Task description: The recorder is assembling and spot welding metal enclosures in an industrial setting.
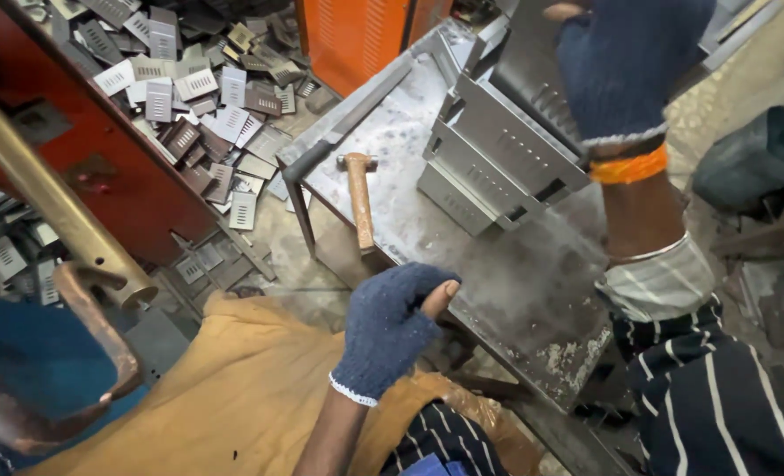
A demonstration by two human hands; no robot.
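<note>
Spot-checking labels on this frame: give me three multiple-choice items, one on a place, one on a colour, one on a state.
1. Where does the hammer lie?
A. On the metal table
B. On the floor among the scattered plates
C. In the left hand

2. What colour are the gloves on both hands?
A. Orange
B. Dark blue
C. White

3. What is the right hand doing?
A. Hanging free, away from everything
B. Gripping the hammer handle
C. Resting on the top of the stacked grey metal parts

Answers:
1. A, the wooden handle and the head lie flat on the tabletop near its left edge.
2. B, both the left hand and the right hand wear dark blue knit gloves.
3. C, the gloved right hand sits at the top of the stack, while the left hand is curled with nothing visible in it.
</note>
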